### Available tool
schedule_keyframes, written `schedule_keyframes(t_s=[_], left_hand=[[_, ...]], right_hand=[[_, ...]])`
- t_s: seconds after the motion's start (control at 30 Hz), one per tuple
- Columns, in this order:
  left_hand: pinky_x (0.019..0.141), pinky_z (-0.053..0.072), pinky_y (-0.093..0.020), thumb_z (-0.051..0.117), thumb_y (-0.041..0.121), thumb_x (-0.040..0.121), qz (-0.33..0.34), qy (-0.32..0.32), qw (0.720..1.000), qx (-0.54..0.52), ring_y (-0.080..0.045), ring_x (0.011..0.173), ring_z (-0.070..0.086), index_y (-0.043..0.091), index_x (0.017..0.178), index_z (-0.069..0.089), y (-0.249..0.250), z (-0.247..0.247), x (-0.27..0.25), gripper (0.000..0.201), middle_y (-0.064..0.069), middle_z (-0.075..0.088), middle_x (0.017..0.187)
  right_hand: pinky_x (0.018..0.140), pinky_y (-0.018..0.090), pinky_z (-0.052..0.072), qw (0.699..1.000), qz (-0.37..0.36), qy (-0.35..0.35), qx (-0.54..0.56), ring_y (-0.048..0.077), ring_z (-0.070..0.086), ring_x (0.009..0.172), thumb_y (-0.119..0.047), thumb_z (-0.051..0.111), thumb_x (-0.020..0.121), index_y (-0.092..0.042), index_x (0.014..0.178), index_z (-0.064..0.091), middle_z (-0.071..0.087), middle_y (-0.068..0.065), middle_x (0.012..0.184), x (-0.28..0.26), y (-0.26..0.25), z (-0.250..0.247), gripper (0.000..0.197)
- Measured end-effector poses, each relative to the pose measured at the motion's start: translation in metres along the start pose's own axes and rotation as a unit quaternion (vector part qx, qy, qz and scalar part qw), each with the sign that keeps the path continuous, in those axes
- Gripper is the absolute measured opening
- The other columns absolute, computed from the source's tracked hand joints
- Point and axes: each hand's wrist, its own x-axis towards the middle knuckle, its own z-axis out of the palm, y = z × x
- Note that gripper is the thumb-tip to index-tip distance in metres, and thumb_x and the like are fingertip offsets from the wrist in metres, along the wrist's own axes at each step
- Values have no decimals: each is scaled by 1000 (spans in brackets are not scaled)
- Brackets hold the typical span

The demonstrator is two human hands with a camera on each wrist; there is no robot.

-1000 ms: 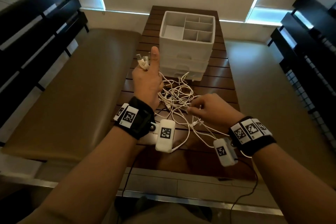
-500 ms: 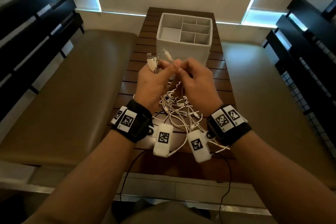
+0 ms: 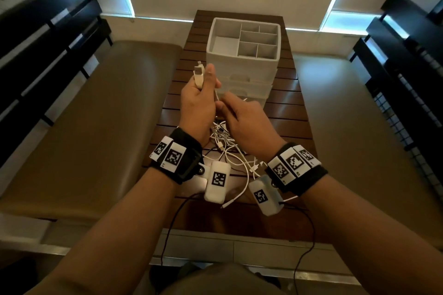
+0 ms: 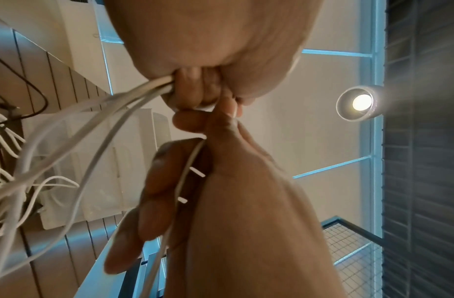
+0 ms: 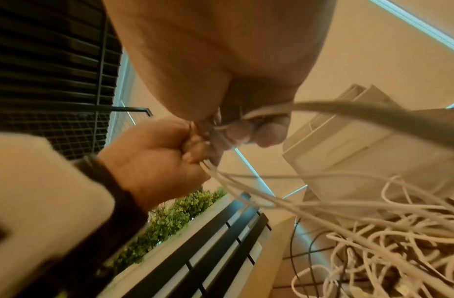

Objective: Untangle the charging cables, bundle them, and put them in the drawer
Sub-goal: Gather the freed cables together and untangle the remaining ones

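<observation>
Several white charging cables (image 3: 225,148) lie tangled on the slatted wooden table (image 3: 285,124). My left hand (image 3: 199,100) is raised over the tangle and grips a bunch of cable ends, with white plugs (image 3: 198,75) sticking up past the thumb. My right hand (image 3: 242,117) sits just right of it and pinches one thin white cable (image 4: 187,171) below the left fist. In the right wrist view the strands (image 5: 246,191) run from the left fist down to the pile (image 5: 389,252). The white drawer unit (image 3: 242,60) stands behind the hands with its drawers closed.
An open divided tray (image 3: 247,40) tops the drawer unit. Tan cushioned benches (image 3: 96,115) run along both sides of the table, with dark slatted backs (image 3: 43,38). Black sensor wires (image 3: 172,223) hang from my wrists over the table's near edge.
My right hand dropped from beside the left thumb to a spot lower on the strands. The left hand stayed raised with the plugs in its grip.
</observation>
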Motion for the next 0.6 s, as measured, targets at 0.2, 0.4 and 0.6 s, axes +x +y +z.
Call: schedule_keyframes(t_s=[0.2,0.4,0.6], left_hand=[[56,45,-29,52,53,105,-11,24,999,-24,-11,56,45,19,81,54,1,-2,8,42,5,45,64],[69,52,-35,47,53,107,-37,-43,980,-192,-14,64,50,20,77,52,24,-8,12,44,3,45,68],[41,19,-25,53,44,108,-62,-76,971,-218,-10,46,16,27,61,36,37,-15,11,53,9,22,53]], right_hand=[[66,40,50,999,13,-48,-13,15,62,72,-35,50,109,-14,95,62,65,-2,80,9,7,-6,28],[72,28,38,999,31,7,9,20,48,86,-27,45,111,-11,98,56,47,5,101,3,20,10,23],[62,28,42,993,87,-57,62,15,54,68,-37,51,108,-20,86,49,60,0,78,-17,26,11,28]])
